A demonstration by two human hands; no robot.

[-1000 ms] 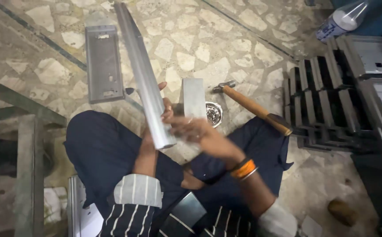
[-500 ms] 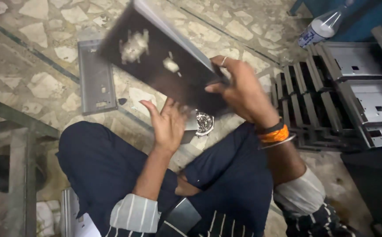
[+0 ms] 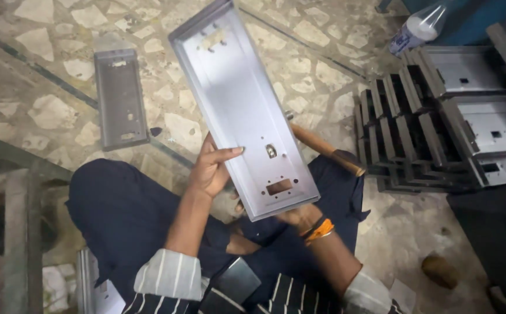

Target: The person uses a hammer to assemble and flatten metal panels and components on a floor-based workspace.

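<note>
Stack of grey metal trays at 3 o'clock on the floor. Long metal panel, centre, looks stiff, light, sharp-edged; best held by its rims. Left hand grasps its left rim; right hand supports the bottom end, grip hidden.

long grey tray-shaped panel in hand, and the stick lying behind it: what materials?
Long grey tray-shaped panel: looks like thin sheet metal, matt grey, perhaps coated; folded rims and punched holes and a rectangular cutout suggest it. Brown stick-like handle behind it: probably wood, going by its warm brown, rounded shaft; its ends are hidden.
</note>
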